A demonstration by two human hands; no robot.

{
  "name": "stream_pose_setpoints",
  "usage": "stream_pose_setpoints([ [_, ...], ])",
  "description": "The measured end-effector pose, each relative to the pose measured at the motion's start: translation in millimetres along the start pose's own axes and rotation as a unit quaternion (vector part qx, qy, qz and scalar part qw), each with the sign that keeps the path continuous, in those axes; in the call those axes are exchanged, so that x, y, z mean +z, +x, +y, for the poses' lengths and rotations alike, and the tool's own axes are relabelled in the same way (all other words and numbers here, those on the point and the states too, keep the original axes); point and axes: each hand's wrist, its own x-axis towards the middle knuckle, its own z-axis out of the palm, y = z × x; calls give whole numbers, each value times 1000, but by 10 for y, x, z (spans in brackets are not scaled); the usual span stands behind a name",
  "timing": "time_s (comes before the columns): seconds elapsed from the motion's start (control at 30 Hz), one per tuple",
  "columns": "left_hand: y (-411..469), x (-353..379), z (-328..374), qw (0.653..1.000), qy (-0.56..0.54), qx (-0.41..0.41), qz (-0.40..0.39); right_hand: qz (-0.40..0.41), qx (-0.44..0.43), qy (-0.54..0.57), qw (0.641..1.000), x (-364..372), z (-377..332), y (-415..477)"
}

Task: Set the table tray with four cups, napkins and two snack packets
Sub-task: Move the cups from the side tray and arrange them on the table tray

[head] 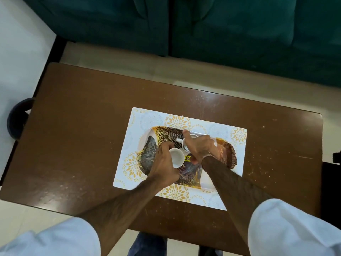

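A dark tray point(162, 137) with gold fan lines lies on a white placemat point(142, 117) printed with gold flowers. Over the tray's middle my left hand point(163, 167) grips a small white cup point(176, 157), its mouth facing up toward me. Just to the right, my right hand point(199, 147) closes over a second white cup point(184, 144), most of which is hidden under the fingers. A yellow price sticker point(186, 158) shows on the tray between the two hands. No napkins or snack packets are in view.
The placemat sits on a brown wooden table point(77, 135). A dark green sofa point(203, 28) stands beyond the table's far edge. A dark round object point(17, 119) lies on the floor at the table's left end.
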Motion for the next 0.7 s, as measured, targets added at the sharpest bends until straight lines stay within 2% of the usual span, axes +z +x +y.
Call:
stream_pose_setpoints([
  [0.2,32,-95,-57,997,16,64,-47,17,-42,-46,998,19,47,42],
  [0.5,15,-66,-12,998,17,35,-45,34,-53,-54,997,92,57,70],
  [0.7,-44,-51,23,998,39,34,-43,12,-119,-68,990,103,168,113],
])
